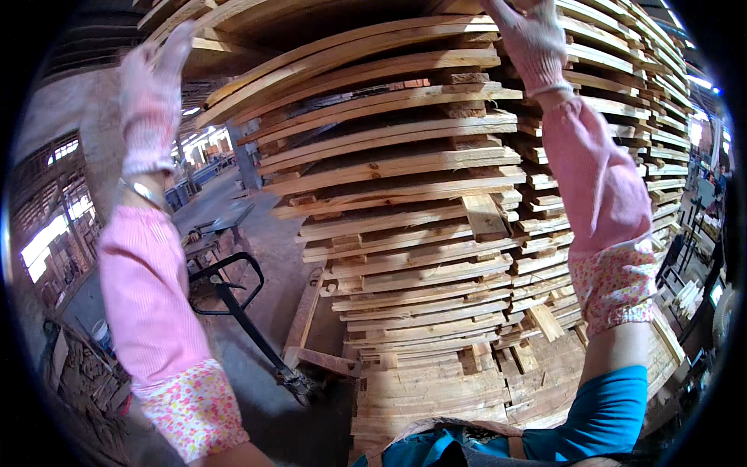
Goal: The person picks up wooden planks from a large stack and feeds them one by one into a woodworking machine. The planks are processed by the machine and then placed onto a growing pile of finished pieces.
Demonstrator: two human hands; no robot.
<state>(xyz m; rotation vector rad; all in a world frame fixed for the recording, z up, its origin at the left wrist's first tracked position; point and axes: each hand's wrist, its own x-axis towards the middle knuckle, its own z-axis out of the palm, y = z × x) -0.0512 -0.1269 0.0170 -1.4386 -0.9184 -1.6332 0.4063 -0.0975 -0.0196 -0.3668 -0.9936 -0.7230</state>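
Observation:
Both my arms are raised toward the top of a tall stack of wooden boards (pixel 389 163), laid in layers with small spacer blocks between them. My left hand (pixel 156 89), in a pale knitted glove, is up at the far left, beside the ends of the upper boards (pixel 206 45). Its fingers point upward and apart, and no held thing shows. My right hand (pixel 535 48), gloved likewise, reaches up in front of the stack's upper boards. Its thumb and fingers are spread, with their tips cut off by the top edge. Pink sleeve covers (pixel 156 288) with floral cuffs cover both forearms.
A pallet jack (pixel 253 327) with a black loop handle stands left of the stack, by a wooden frame (pixel 306 315). Short wood pieces (pixel 484 216) jut from the stack. Scrap wood (pixel 89 389) lies at lower left, near a white bucket (pixel 101 333).

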